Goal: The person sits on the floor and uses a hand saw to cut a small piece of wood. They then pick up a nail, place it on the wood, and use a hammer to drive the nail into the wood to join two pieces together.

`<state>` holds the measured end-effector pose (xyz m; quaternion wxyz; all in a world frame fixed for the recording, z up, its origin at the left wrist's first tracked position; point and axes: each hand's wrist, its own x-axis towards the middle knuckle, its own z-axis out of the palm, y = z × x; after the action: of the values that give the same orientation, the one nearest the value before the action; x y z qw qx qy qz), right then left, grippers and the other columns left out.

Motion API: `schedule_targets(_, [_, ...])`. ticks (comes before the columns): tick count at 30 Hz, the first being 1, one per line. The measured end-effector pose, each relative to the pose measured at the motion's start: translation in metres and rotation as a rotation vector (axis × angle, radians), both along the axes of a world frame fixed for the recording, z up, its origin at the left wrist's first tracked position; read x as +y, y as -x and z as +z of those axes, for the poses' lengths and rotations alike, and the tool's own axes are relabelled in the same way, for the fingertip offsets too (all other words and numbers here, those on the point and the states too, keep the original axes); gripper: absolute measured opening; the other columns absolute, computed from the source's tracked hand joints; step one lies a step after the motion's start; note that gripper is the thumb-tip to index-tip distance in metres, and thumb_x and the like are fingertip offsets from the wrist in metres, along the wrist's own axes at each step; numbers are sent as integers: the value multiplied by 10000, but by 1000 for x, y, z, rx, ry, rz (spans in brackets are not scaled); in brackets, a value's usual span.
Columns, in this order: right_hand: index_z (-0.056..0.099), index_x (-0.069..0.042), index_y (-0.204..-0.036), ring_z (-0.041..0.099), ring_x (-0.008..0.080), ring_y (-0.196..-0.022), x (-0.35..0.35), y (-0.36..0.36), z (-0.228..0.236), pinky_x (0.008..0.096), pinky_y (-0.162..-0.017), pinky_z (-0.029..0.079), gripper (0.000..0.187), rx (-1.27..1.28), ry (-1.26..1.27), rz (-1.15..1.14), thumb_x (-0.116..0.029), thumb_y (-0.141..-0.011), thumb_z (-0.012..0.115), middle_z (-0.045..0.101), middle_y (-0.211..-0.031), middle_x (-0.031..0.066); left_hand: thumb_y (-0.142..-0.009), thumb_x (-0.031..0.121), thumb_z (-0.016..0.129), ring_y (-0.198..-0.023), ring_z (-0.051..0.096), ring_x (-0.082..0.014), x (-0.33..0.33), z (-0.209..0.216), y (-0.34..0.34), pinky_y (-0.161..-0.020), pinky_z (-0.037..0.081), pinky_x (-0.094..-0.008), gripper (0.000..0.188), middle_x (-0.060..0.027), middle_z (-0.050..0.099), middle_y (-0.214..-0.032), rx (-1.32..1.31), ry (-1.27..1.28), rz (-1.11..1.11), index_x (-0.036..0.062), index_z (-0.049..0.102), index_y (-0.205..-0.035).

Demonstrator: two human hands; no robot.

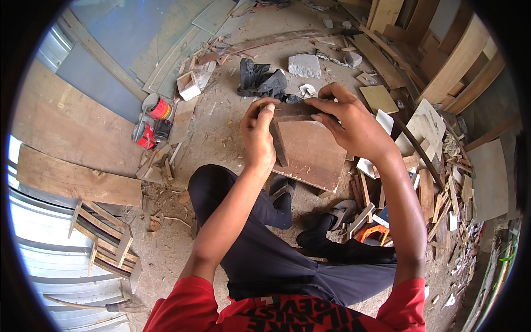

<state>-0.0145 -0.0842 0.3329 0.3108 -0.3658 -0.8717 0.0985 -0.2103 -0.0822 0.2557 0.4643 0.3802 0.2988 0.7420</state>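
A dark wooden strip (294, 112) runs crosswise between my hands. Another dark strip (279, 145) meets its left end and points back toward me, so the two make an L-shaped corner. At that corner my left hand (259, 135) is closed, its thumb along the top and its fingers curled on the outer side. My right hand (354, 123) pinches the crosswise strip's right end between thumb and fingers. Beneath both strips is a flat brown wooden board (315, 155) with pale scratched marks. Whether the strips rest on the board or hang just above it, I cannot tell.
An orange saw handle (375, 233) lies by my right foot among wood offcuts (426, 191). Paint cans (145, 134) stand at the left. Beyond the board are a black plastic bag (263, 78) and a concrete block (304, 66). Planks (462, 61) lean at the right.
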Motion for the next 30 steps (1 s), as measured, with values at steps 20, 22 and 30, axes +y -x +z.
schedule_targets(20, [648,-7,-1186,600,396,-1033,-24,-30,-65,434,-900,489,299,89,143,-175,-68,-894,670,585,-1132,206,-957,170,474,-701,572,-136,9,-13,1,-673,453,-294,239,-88,658,-804,63,-97,26,-6,630,-920])
schedule_targets(22, [635,-7,-1203,605,403,-1043,-10,-48,-134,417,-911,506,315,97,231,-251,-96,-905,680,595,-1138,223,-957,186,447,-689,567,-152,16,-11,11,-670,453,-303,262,-85,621,-764,58,-78,-11,-12,611,-906])
schedule_targets(30, [590,-39,-1271,589,381,-1082,-23,-27,-261,421,-859,511,438,-100,30,-447,-112,-863,729,548,-1232,180,-958,204,430,-661,530,-164,30,-11,24,-655,437,-299,281,-78,562,-712,65,-59,-258,-14,595,-894])
